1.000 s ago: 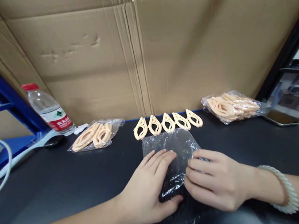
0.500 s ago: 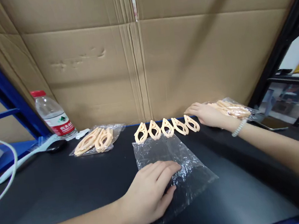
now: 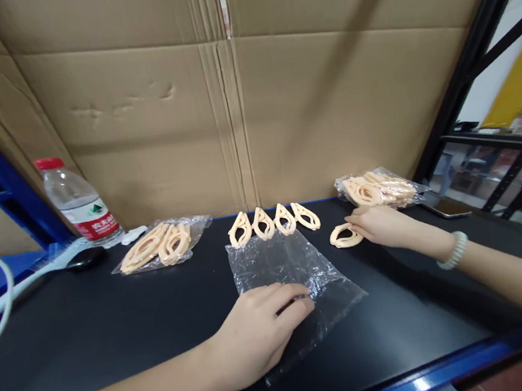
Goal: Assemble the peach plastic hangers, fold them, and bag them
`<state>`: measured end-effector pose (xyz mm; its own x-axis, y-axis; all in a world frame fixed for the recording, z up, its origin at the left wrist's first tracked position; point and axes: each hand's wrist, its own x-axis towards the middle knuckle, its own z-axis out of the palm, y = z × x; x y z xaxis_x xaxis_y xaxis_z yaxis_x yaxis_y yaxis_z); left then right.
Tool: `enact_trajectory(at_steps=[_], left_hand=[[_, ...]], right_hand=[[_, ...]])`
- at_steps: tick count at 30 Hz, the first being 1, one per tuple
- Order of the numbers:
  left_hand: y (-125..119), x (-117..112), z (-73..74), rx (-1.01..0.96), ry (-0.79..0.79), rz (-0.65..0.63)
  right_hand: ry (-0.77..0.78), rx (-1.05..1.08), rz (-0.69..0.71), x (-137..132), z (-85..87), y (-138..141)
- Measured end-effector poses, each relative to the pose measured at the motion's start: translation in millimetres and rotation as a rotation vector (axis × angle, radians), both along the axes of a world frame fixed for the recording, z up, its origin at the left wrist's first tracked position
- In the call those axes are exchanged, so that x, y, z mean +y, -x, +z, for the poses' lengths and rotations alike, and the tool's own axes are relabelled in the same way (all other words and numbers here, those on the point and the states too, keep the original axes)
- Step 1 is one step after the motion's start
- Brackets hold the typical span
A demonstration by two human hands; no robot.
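My right hand (image 3: 380,224) is closed, its fingertips pinching the narrow end of a beige, teardrop-shaped folding hanger (image 3: 339,241) just above or on the table. To its left, several matching folded hangers (image 3: 263,223) stand in a row with their points toward the cardboard. Below that row lies a clear plastic bag (image 3: 270,261), flat and wrinkled. My left hand (image 3: 268,326) rests over the bag's left side, thumb and fingers closed together on the film. The fingertips partly hide the film between them.
Bagged hangers lie at left (image 3: 173,242) and at back right (image 3: 375,188). A water bottle (image 3: 86,205) stands back left near a light-blue handled tool (image 3: 32,280) and a white cable (image 3: 9,305). A phone-like slab (image 3: 448,208) sits right. Cardboard (image 3: 157,106) walls the back.
My right hand has taken the rightmost hanger from the row and brought it right and nearer, tilting it over. My left thumb has closed up to the fingers on the bag. The view has shifted right.
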<state>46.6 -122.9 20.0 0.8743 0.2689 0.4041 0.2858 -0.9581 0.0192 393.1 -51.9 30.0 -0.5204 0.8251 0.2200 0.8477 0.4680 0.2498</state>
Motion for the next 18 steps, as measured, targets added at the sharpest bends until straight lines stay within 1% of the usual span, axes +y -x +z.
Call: enact_trajectory(at_steps=[2, 3, 5, 6, 8, 12, 18], left_hand=[[1.5, -1.3, 3.1, 0.027, -0.007, -0.006], [2.3, -2.3, 4.9, 0.035, -0.008, -0.01], [3.9, -5.2, 8.6, 0.049, -0.011, -0.015], [4.6, -6.9, 10.0, 0.055, -0.013, -0.016], [5.7, -10.9, 11.4, 0.051, -0.015, -0.007], [6.7, -18.2, 8.2, 0.004, 0.035, 0.043], [7.4, -20.4, 0.4, -0.011, 0.169, 0.102]], right_hand=[[-0.011, 0.039, -0.012, -32.0, -1.2, -3.9], [-0.01, 0.072, 0.004, -47.7, -2.4, -6.0], [0.033, 0.201, 0.123, -77.0, -6.8, -10.1], [0.055, 0.249, 0.14, -90.2, -9.6, -11.8], [0.074, 0.279, 0.122, -113.3, -15.5, -13.4], [0.068, 0.3, 0.117, -148.0, -24.6, -7.7], [-0.033, 0.377, 0.074, -183.0, -40.7, 0.1]])
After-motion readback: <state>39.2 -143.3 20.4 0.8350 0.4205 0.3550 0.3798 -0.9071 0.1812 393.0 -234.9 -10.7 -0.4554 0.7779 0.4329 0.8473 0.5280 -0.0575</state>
